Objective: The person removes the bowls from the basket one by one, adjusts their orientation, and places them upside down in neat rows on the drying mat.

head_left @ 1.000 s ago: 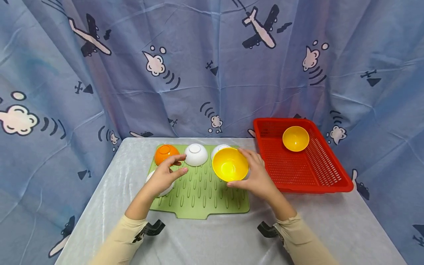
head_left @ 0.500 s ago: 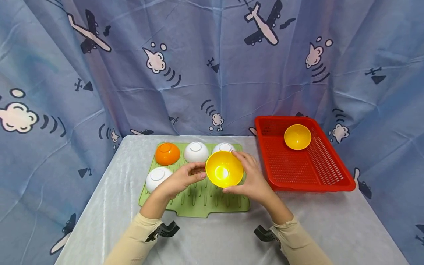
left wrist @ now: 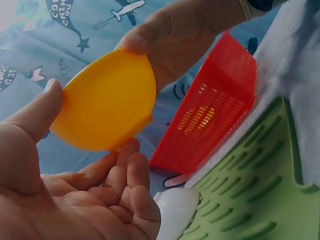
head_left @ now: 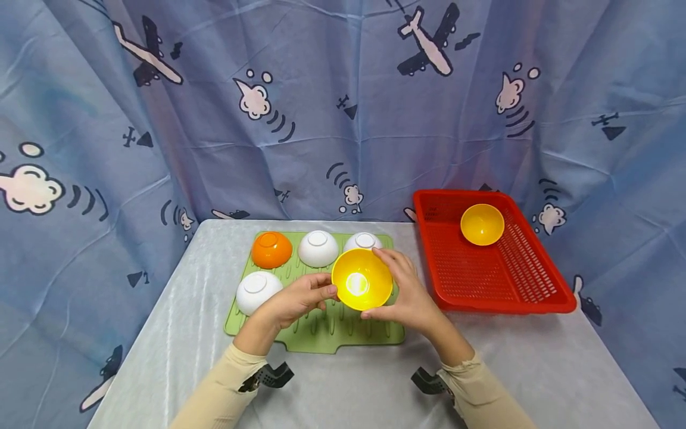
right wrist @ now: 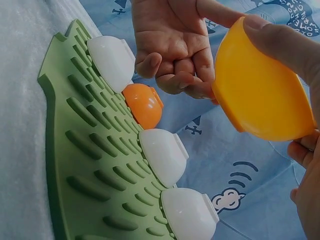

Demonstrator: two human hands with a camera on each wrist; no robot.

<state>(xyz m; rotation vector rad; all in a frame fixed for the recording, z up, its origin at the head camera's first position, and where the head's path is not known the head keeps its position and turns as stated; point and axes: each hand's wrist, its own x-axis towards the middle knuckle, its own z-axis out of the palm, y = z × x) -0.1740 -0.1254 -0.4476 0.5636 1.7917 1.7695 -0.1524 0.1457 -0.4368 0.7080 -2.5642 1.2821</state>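
A yellow bowl (head_left: 361, 279) is held tilted above the green ridged mat (head_left: 321, 325), its hollow facing me. My right hand (head_left: 402, 289) grips its right side, fingers over the top rim and thumb under. My left hand (head_left: 302, 296) holds the left edge. In the left wrist view, the left hand's (left wrist: 100, 200) thumb lies on the rim of the yellow bowl (left wrist: 105, 105) and its curled fingers touch the underside. The right wrist view shows the yellow bowl (right wrist: 260, 95) between both hands.
Upside down on the mat stand an orange bowl (head_left: 271, 249) and three white bowls (head_left: 318, 248) (head_left: 363, 241) (head_left: 256, 291). A red mesh basket (head_left: 498, 280) at the right holds a second yellow bowl (head_left: 482, 224). A blue patterned curtain hangs behind the grey table.
The yellow bowl has moved a little left, over the mat's middle. My left hand left the front white bowl and came up to the yellow bowl's left edge.
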